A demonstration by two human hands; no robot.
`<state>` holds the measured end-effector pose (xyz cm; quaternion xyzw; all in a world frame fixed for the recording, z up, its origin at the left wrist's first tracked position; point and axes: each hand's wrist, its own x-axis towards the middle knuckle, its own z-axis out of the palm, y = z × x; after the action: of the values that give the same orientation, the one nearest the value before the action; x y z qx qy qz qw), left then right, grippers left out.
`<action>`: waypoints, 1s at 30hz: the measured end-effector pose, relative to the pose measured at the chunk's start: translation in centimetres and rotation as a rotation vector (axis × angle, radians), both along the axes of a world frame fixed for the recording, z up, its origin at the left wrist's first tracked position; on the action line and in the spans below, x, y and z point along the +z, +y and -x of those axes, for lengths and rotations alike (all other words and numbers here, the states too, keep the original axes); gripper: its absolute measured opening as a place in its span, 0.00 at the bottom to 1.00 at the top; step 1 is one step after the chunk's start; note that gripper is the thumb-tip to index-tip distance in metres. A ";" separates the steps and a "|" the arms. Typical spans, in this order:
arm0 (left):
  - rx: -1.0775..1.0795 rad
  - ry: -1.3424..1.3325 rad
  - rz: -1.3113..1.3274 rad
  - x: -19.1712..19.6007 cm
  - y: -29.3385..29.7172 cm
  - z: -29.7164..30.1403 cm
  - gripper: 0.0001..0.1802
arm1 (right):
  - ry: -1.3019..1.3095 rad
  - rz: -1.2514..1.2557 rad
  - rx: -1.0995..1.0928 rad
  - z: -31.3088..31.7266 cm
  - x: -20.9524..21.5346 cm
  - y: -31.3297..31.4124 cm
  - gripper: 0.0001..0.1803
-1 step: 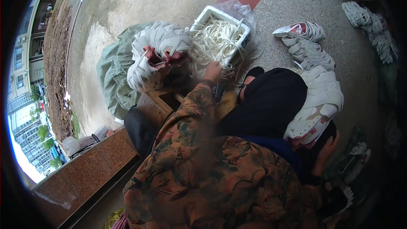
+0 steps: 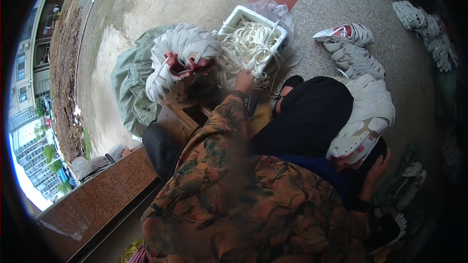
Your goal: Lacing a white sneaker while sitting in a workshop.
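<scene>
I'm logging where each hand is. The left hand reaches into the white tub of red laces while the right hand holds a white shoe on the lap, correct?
Not quite: the head view shows the laces in the white tub are white, not red. The left hand does reach into them, and the right hand holds the white shoe on the lap.

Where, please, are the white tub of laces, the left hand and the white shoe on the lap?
white tub (image 2: 237,15), head view, its near-left rim.
left hand (image 2: 243,80), head view, back of the hand.
white shoe (image 2: 363,129), head view, its side panel.
</scene>
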<state>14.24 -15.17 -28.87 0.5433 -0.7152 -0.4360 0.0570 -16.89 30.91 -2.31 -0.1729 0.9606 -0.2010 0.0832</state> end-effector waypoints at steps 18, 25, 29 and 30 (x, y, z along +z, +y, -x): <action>0.508 0.759 0.083 17.9 -3.3 1.0 0.09 | 0.089 0.179 0.055 0.7 -2.5 0.9 0.22; 0.200 1.287 0.319 39.9 0.6 3.4 0.09 | 0.111 0.166 0.115 1.4 -3.8 1.9 0.23; -0.106 1.450 0.396 50.6 4.7 4.5 0.08 | -0.016 -0.002 0.154 1.8 -1.4 -0.2 0.25; -0.201 1.454 0.423 52.9 6.0 4.9 0.09 | 0.037 -0.073 0.249 1.8 0.2 -1.5 0.25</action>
<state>9.31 -9.15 24.00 0.0295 -0.6118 -0.5409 0.5764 -18.70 29.43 -2.08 -0.2912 0.9398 -0.1509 0.0962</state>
